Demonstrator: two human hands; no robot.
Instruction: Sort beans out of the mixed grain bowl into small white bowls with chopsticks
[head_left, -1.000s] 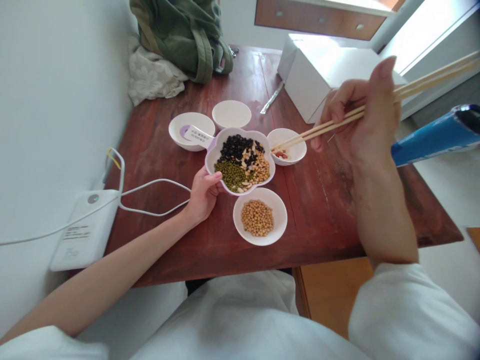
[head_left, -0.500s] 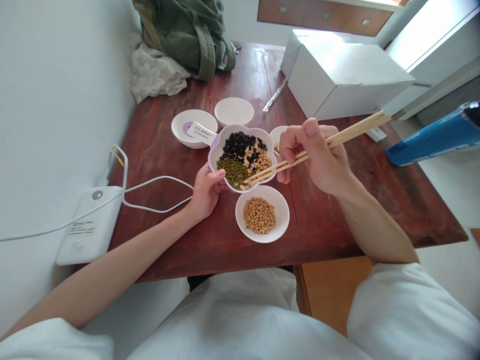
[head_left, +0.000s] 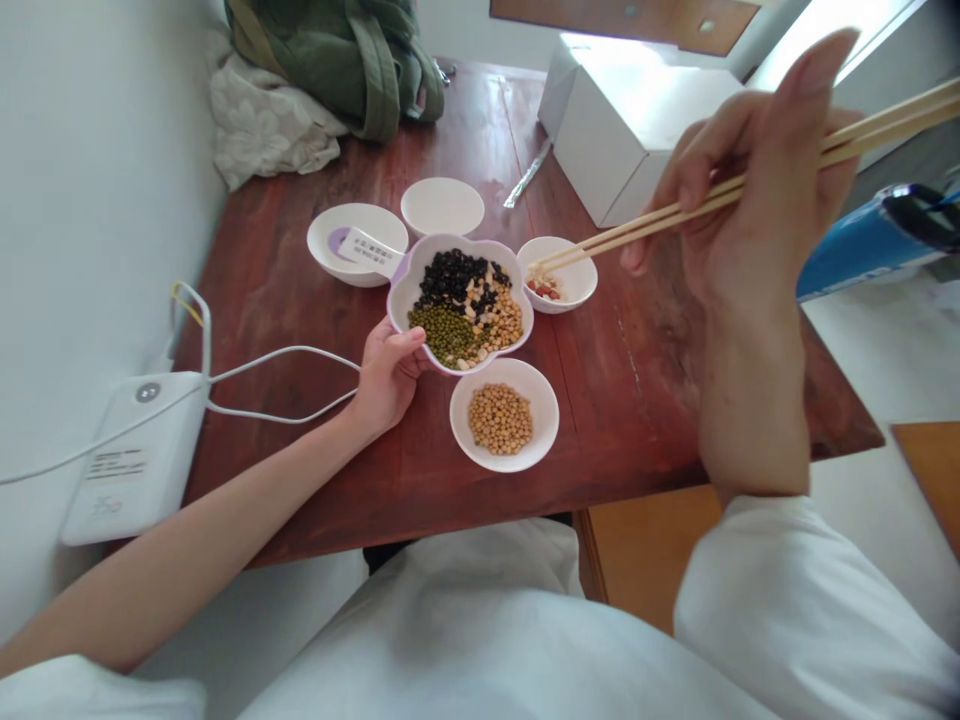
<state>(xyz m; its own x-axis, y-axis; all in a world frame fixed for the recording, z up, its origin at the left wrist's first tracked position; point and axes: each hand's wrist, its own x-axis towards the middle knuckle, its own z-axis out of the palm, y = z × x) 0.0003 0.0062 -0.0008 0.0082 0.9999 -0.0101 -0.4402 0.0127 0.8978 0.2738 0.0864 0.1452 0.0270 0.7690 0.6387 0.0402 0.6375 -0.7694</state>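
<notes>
My left hand [head_left: 391, 372] is closed on the rim of a flower-shaped, handled bowl [head_left: 517, 262], thumb over its edge. Black beans [head_left: 452, 282], green mung beans [head_left: 442, 330], soybeans [head_left: 504, 320] and some pale peanut-like pieces lie in it. A pair of chopsticks [head_left: 645, 222] is gripped in my right hand [head_left: 757, 180], raised at the right. Their tips reach into a small white bowl [head_left: 581, 285] that holds reddish and pale pieces [head_left: 546, 288]. Whether the tips pinch anything is too small to tell. Nearest me sits a white bowl [head_left: 546, 440] of soybeans.
Two more white bowls, one at left [head_left: 322, 235] and one at the back [head_left: 442, 205], stand behind the flower-shaped bowl. A power bank [head_left: 135, 455] with white cables lies left. Farther off are a green bag [head_left: 322, 60], a white box [head_left: 600, 130] and a blue bottle [head_left: 851, 245].
My right hand has moved right and up, carrying the chopstick tips from the flower-shaped bowl to the small white bowl with reddish pieces. The whole view has shifted slightly; my left hand keeps its hold.
</notes>
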